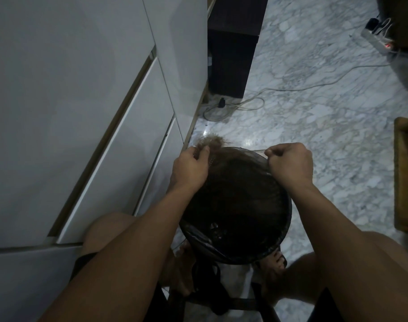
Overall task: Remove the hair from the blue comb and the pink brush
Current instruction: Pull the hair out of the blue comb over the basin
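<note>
Head view: left hand [190,169] is gripping the hair-clogged brush [208,142] over the black bin [284,205], so loosened hair falls in; right hand [289,162] is pinching a drawn-out strand [258,150].

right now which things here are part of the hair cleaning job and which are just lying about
In the job:
left hand
brush clogged with hair
right hand
hair strand
black bin

Lying about:
power strip
cable
wooden chair

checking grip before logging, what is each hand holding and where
Left hand grips a hair-clogged round brush just below its bristle head. Right hand pinches a thin strand by its end.
</note>
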`<action>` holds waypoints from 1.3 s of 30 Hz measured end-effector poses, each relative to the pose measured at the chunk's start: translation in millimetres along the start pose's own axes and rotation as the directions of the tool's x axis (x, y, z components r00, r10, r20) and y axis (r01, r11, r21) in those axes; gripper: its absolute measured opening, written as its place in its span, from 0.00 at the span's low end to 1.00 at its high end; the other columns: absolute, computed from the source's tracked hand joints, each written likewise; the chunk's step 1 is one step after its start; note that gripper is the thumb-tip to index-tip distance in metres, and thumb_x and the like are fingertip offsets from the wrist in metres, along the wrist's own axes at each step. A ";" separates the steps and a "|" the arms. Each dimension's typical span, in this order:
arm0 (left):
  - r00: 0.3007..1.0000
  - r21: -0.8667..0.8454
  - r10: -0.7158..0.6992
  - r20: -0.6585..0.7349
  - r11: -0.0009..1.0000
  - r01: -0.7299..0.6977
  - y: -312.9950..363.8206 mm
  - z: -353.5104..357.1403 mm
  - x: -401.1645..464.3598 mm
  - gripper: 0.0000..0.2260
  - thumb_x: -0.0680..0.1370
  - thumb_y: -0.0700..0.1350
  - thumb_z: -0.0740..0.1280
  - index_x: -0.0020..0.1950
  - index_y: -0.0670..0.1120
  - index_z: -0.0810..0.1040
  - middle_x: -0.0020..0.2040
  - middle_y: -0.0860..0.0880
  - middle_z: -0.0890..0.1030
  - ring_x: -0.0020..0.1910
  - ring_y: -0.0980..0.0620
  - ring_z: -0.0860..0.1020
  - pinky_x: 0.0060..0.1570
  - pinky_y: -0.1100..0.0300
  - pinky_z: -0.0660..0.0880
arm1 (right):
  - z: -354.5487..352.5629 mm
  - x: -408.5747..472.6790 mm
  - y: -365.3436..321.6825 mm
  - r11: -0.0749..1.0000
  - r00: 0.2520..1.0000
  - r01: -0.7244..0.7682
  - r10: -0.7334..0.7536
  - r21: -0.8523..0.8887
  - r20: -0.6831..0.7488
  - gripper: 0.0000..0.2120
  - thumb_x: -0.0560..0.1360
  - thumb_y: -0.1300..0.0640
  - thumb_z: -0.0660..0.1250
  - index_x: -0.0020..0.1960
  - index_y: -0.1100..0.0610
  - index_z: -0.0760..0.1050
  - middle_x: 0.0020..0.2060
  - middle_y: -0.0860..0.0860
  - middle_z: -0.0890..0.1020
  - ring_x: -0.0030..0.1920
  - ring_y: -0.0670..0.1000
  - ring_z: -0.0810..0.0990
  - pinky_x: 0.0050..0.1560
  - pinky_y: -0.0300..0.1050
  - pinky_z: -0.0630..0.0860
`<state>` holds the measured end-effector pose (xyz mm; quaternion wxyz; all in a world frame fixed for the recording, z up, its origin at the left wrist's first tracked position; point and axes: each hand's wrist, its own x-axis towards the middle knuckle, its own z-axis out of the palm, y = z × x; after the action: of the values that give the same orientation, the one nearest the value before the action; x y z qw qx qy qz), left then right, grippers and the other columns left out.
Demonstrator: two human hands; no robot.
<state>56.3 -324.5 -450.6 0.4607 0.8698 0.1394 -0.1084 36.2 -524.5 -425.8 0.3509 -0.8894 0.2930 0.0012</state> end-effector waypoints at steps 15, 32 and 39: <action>0.984 -0.002 0.130 0.119 0.991 -0.131 9.2 9.1 -17.9 0.16 0.81 0.53 0.61 0.62 0.46 0.78 0.54 0.45 0.82 0.54 0.45 0.79 0.50 0.55 0.74 | 22.0 -22.5 -12.6 0.948 0.903 0.030 -0.162 0.318 0.397 0.19 0.70 0.58 0.76 0.56 0.58 0.71 0.41 0.53 0.83 0.43 0.50 0.82 0.43 0.46 0.77; 0.981 -0.194 0.006 0.194 0.980 0.032 16.2 -1.6 -12.1 0.07 0.78 0.50 0.59 0.46 0.52 0.76 0.41 0.45 0.79 0.35 0.46 0.77 0.29 0.60 0.72 | 12.7 -13.9 -7.7 0.966 0.912 0.063 -0.159 0.252 0.379 0.20 0.67 0.61 0.75 0.56 0.55 0.74 0.51 0.46 0.79 0.51 0.45 0.78 0.43 0.33 0.70; 0.943 -0.265 0.057 0.327 0.964 0.034 14.6 2.6 -12.2 0.14 0.72 0.52 0.53 0.47 0.50 0.76 0.33 0.42 0.77 0.28 0.47 0.75 0.28 0.56 0.70 | 18.9 -29.9 -18.3 0.940 0.842 0.091 -0.249 0.329 0.478 0.39 0.66 0.60 0.78 0.72 0.59 0.62 0.54 0.45 0.75 0.53 0.41 0.75 0.39 0.19 0.69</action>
<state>49.7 -336.3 -436.9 0.5912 0.7699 0.0680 -0.2305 24.9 -486.5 -422.5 0.5429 -0.8172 0.1050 0.1627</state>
